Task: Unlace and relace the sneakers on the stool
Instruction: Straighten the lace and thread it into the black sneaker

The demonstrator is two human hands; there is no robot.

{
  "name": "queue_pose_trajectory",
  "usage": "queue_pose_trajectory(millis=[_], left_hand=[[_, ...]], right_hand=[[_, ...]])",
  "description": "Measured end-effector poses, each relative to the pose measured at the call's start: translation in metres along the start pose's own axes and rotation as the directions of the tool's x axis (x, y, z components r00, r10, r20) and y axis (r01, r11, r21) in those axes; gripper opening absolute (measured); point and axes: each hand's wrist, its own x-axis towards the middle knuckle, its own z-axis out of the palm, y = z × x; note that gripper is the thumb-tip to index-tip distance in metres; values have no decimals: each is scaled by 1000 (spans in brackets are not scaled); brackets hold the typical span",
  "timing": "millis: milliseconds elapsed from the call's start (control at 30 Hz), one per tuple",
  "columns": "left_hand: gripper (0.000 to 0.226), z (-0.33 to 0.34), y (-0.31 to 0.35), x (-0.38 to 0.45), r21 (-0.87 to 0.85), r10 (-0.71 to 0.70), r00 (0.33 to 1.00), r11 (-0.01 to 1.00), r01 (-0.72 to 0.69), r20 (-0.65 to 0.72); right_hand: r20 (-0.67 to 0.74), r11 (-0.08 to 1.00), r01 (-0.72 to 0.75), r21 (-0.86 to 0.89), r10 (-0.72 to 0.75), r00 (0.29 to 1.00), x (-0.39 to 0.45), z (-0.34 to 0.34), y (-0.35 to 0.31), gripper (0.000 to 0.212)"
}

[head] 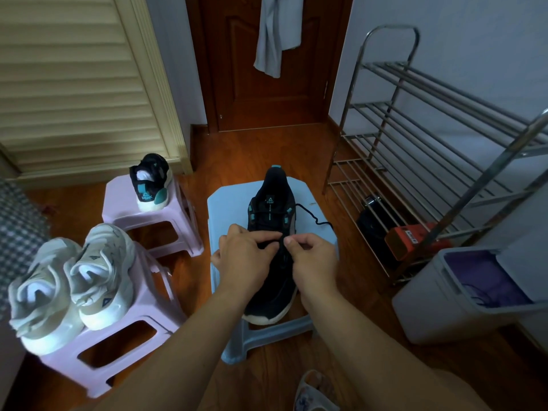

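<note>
On the blue stool (228, 203) in the middle of the wooden floor lies a black sneaker (274, 203), heel pointing away from the person. Both hands work over its laced midsection: the left hand (247, 256) has curled fingers on the black lace (311, 216), and the right hand (314, 256) pinches the lace between thumb and forefinger. A loose lace end trails to the right across the stool top. To the left, 2 pink stools carry a matching black sneaker (151, 180) and a pair of white sneakers (71, 280).
</note>
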Motion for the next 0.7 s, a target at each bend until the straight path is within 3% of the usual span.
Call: queue_pose_trajectory(millis=[167, 233, 300, 367, 467, 600, 700], left_hand=[[24, -2, 0, 1, 193, 85, 996, 977, -85, 8], [22, -3, 3, 4, 229, 95, 995, 969, -92, 0], [19, -3, 5, 7, 252, 102, 995, 963, -95, -17], [17, 1, 7, 7, 274, 122, 992, 956, -107, -36], [17, 6, 7, 4, 270, 187, 980, 949, -163, -67], [14, 6, 5, 2, 298, 320, 944, 912, -283, -80], [9, 3, 3, 2, 312, 371, 924, 891, -328, -88]], right_hand=[[81, 986, -102, 133, 92, 992, 3, -3, -1, 6], [61, 996, -41, 75, 36, 997, 3, -3, 2, 7], [29, 986, 125, -112, -123, 992, 2, -3, 3, 8], [56, 898, 305, -317, -304, 951, 1, -5, 4, 9], [190, 726, 452, -519, -417, 889, 1, -13, 3, 22], [331, 580, 571, -581, -472, 817, 0, -23, 4, 41], [445, 426, 680, -597, -529, 723, 0, -24, -1, 50]])
